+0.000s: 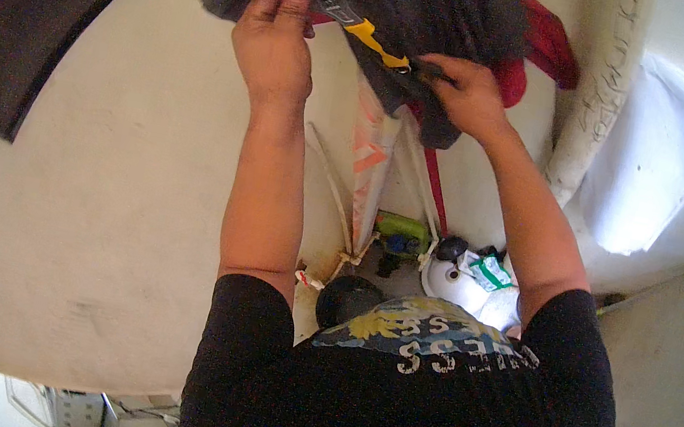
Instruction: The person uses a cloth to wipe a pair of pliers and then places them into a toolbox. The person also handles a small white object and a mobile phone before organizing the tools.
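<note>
so, left hand pinching by yellow-handled tool, right hand closed at cloth edge (grips unclear) — open room leftward.

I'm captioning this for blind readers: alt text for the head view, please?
A person's bare left hand and bare right hand are at opposite ends of a yellow-handled grey metal wrench, against a dark grey and red cloth. To the right are a thick cream pipe and a crumpled white sheet.

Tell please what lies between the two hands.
In the head view, a yellow-handled tool, with dark cloth behind it, lies between the left hand and the right hand.
</note>
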